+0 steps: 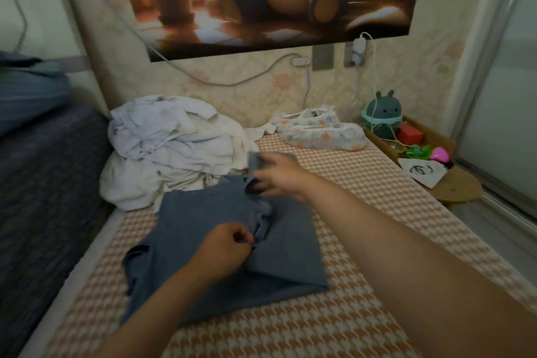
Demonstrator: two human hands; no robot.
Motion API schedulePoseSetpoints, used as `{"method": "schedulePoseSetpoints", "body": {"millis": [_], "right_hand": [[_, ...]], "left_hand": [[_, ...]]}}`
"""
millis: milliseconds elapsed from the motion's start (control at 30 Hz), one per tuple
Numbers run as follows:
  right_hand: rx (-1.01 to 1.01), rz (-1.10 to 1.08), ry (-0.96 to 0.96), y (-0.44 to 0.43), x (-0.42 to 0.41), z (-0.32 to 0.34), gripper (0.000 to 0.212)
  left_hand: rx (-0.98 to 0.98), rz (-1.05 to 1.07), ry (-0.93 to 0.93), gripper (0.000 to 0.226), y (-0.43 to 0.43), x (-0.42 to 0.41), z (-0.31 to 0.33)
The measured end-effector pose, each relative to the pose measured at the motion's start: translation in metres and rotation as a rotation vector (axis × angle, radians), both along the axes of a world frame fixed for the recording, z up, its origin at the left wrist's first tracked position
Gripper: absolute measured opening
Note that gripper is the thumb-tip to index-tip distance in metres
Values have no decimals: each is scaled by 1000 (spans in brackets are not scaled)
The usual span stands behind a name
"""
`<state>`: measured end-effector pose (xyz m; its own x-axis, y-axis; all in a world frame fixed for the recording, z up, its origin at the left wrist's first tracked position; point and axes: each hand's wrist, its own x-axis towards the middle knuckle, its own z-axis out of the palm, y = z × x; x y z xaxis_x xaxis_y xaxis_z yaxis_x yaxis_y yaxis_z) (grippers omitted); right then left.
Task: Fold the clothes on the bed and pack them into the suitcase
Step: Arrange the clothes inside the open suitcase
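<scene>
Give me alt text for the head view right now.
The left hand and right hand grip a grey shirt spread on the bed; a white clothes pile lies behind it, near the wall.

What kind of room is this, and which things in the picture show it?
Most likely a small bedroom in a home: a bed with an orange-and-white patterned sheet, a pile of white clothes and a grey shirt lying on it, and a green plush toy beside the bed.
</scene>
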<state>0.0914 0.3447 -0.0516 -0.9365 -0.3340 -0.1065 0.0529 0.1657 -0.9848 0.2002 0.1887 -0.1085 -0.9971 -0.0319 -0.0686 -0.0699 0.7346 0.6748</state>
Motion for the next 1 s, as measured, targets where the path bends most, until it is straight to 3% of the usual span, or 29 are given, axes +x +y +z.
{"method": "schedulePoseSetpoints", "body": {"millis": [67,133,233,333,433,567,667,800,900,1000], "right_hand": [[205,93,82,-16,4,-14,54],[542,78,297,-14,0,-28,49],[901,81,379,4,-4,-47,42],[1156,164,407,14,-2,-65,62],[1214,265,392,13,-3,-75,78],[1196,268,421,7,-9,-84,68],[1097,209,500,0,-18,-87,58],[1100,175,525,-8,-27,-102,64],[1101,176,530,-13,-33,-106,70],[1151,215,503,-20,-34,-106,70]], "left_hand": [[-72,-125,-216,9,-24,13,1],[-105,-234,-302,16,-38,21,5],[-251,-201,-57,32,-42,10,8],[-320,-86,195,28,-38,-15,2],[-393,-118,350,25,-44,-44,-12],[-536,-81,178,43,-58,-72,-34],[-447,82,117,40,-72,-85,-46],[-193,114,186,5,-81,-97,-38],[-13,247,336,28,-90,-108,-21],[-275,262,327,14,-100,-107,-14]]}}
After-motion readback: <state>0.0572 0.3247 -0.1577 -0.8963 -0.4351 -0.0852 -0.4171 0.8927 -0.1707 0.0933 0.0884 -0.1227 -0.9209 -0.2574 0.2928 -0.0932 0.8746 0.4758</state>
